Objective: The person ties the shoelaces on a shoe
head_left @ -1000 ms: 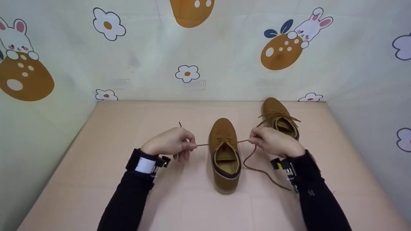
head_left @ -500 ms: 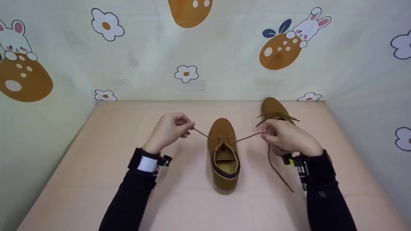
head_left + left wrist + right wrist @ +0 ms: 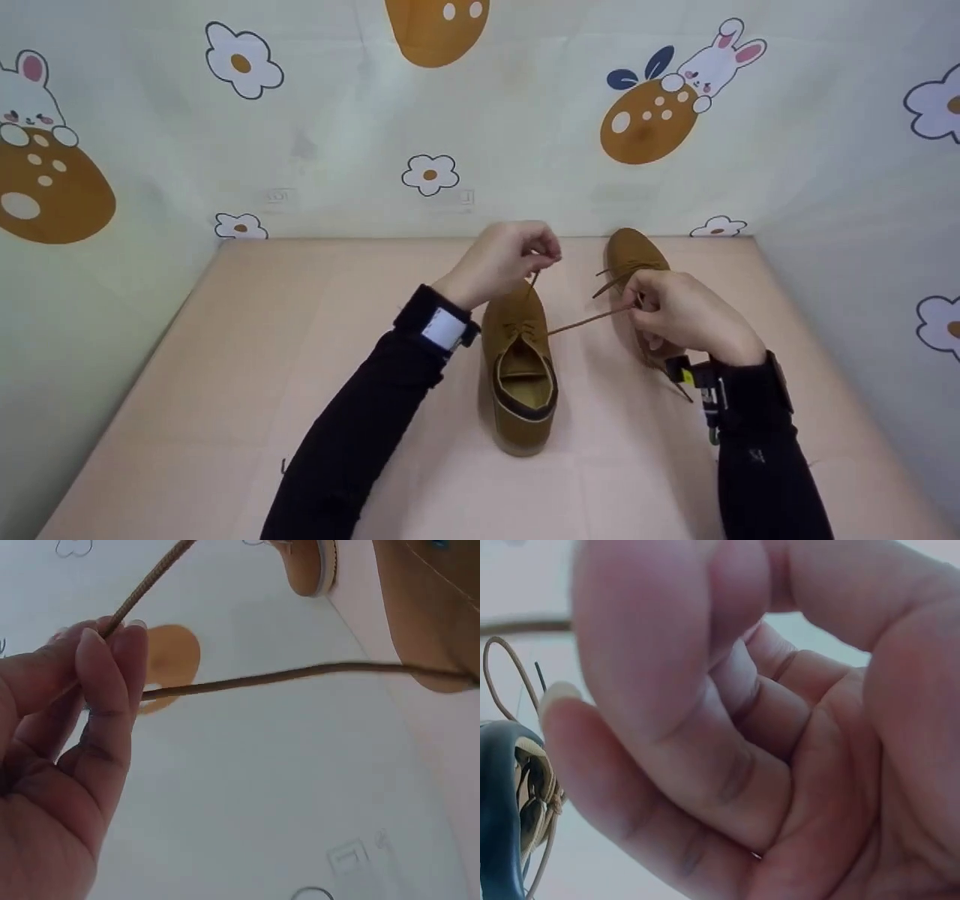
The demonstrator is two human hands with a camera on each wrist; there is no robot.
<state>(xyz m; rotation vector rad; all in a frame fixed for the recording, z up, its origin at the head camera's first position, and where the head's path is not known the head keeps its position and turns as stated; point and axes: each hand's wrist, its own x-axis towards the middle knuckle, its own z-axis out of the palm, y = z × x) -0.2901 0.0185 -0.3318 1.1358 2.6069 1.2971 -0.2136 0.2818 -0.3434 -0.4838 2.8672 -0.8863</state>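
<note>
A brown lace-up shoe [image 3: 514, 309] stands in the middle of the table, toe pointing away. My left hand [image 3: 510, 259] is raised above its toe, pinching one end of the shoelace [image 3: 285, 676] between thumb and fingertips. In the left wrist view, the lace passes through the pinch and stretches toward the shoe. To the right of the shoe, my right hand [image 3: 679, 311] pinches the other lace end [image 3: 589, 321], which runs fairly straight from the eyelets. Its loose tail dangles below the hand. The right wrist view shows curled fingers; the pinch itself is mostly hidden there.
A second brown shoe [image 3: 634, 249] with a tied bow stands at the back right, partly hidden behind my right hand. Behind the table [image 3: 225, 375] hangs a pale printed backdrop [image 3: 337, 150], with similar cloth along both sides.
My left hand has swung from the shoe's left side up and right, over its toe, carrying its lace end. The right hand has shifted right and slightly away, pulling its lace farther out.
</note>
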